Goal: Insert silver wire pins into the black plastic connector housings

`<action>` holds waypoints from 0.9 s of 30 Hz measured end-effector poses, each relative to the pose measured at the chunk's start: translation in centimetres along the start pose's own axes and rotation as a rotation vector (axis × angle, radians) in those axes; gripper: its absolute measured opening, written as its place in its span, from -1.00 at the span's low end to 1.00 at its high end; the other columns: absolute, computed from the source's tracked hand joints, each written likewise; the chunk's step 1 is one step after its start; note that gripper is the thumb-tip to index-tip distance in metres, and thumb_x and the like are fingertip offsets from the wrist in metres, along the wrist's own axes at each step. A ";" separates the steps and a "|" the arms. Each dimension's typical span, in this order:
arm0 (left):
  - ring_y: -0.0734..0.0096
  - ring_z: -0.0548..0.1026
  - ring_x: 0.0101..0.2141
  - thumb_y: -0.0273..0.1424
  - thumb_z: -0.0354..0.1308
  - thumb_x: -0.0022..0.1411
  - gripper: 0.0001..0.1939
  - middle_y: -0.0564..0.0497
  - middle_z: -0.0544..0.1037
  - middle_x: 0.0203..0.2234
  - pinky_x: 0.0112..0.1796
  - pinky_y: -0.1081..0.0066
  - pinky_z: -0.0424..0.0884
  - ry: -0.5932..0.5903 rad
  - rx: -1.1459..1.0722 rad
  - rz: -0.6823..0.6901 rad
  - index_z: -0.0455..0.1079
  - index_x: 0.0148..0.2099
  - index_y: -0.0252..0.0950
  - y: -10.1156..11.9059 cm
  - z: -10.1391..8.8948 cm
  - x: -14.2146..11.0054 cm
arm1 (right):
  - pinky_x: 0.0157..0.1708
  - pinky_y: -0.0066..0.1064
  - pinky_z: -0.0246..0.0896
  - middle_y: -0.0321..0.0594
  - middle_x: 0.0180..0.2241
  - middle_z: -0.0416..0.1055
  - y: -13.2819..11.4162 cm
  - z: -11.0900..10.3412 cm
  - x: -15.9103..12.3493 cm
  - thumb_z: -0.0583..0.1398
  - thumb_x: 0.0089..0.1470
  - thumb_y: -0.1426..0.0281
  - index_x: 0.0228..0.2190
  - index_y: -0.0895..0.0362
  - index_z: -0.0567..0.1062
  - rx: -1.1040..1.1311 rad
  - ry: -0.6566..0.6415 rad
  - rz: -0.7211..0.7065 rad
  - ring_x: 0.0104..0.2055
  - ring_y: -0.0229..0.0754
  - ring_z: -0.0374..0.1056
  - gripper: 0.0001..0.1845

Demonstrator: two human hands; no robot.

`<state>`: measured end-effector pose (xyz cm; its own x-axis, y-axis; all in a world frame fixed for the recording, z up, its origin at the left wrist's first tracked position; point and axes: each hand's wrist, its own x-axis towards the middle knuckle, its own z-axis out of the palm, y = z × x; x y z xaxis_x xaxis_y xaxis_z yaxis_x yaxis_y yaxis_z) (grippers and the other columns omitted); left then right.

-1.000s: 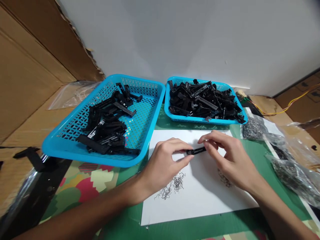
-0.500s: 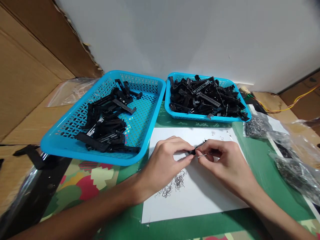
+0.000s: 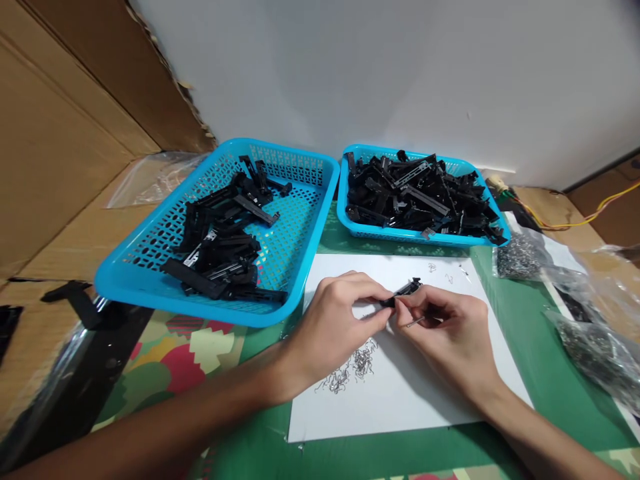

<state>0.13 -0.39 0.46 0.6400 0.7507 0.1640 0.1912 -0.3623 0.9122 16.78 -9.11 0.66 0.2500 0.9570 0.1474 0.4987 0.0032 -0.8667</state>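
Over a white sheet (image 3: 430, 393), my left hand (image 3: 335, 327) pinches one end of a small black plastic part (image 3: 405, 291). My right hand (image 3: 445, 333) meets it from the right, fingers closed on a thin metal wire piece (image 3: 414, 323) held against the part. A loose heap of small metal wire springs (image 3: 353, 370) lies on the sheet just below my left hand.
Two blue baskets stand behind the sheet: the left basket (image 3: 150, 293) partly filled with black parts, the right basket (image 3: 365, 230) heaped with them. Clear bags of metal pieces (image 3: 595, 347) lie at the right. Cardboard (image 3: 55, 153) rises at left, a grey wall behind.
My right hand has shifted from the part's right end to its near end beside my left fingers, and the part now tilts up to the right. The view moved slightly.
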 end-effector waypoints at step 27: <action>0.29 0.64 -0.22 -0.63 0.38 0.21 -0.84 -0.04 0.71 -0.25 -0.17 0.32 0.53 0.007 0.094 0.130 0.67 -0.16 -0.35 -0.6 0.2 -0.4 | -0.51 -0.46 0.04 -0.34 -0.58 0.32 -0.1 -2.0 1.8 0.30 0.09 0.38 -0.57 0.15 0.51 0.061 -0.299 0.143 -0.50 -0.30 0.14 -0.78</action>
<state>-0.08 -0.60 -0.26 0.6588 0.6979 0.2809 0.1766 -0.5064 0.8440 18.80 -7.96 1.93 0.0550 0.9918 -0.1157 0.4233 -0.1281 -0.8969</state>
